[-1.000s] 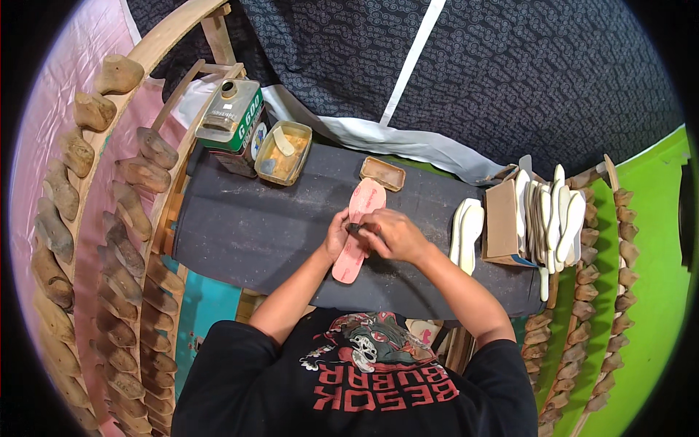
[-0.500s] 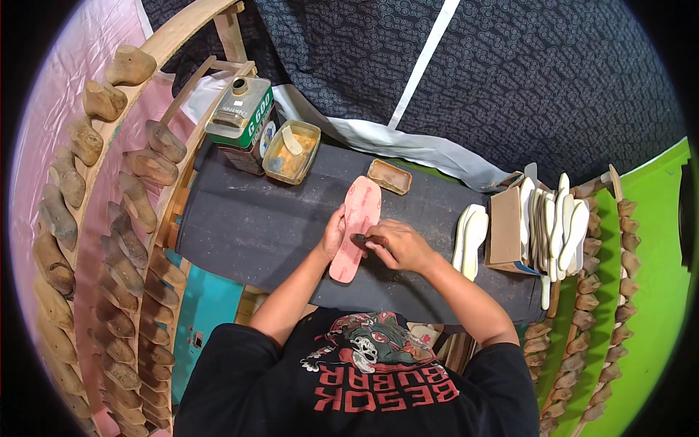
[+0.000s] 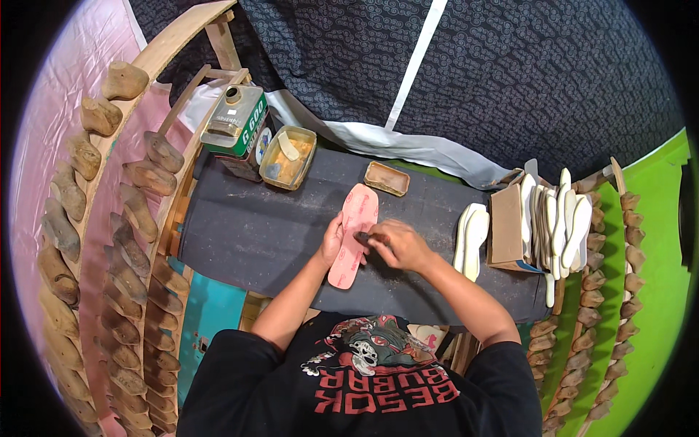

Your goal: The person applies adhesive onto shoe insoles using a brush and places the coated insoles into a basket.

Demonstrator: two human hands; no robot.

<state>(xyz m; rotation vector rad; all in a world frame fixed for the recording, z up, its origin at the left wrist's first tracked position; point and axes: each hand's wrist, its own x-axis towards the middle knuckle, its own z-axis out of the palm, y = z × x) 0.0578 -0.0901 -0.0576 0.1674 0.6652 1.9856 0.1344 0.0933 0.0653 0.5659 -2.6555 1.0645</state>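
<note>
A long pink insole (image 3: 358, 207) with red printing is held over the dark table, tilted a little, its rounded far end pointing away from me. My left hand (image 3: 333, 239) grips its left edge, fingers passing underneath. Pinched in my right hand (image 3: 397, 245) is a small dark-tipped tool (image 3: 362, 237), its tip at the middle of the insole's upper face. The fingers cover most of the tool, so its exact kind cannot be made out.
A green-and-silver can (image 3: 234, 124) and a stained tray (image 3: 290, 164) with a pale scraper stand back left. A small shallow tray (image 3: 387, 179) lies beyond the insole. White soles (image 3: 472, 237) and a cardboard box (image 3: 506, 227) of soles sit right. Wooden shoe lasts (image 3: 138, 247) line racks both sides.
The insole has shifted slightly toward me. The dark tool has moved a little to the right across its face, and both hands keep their grips.
</note>
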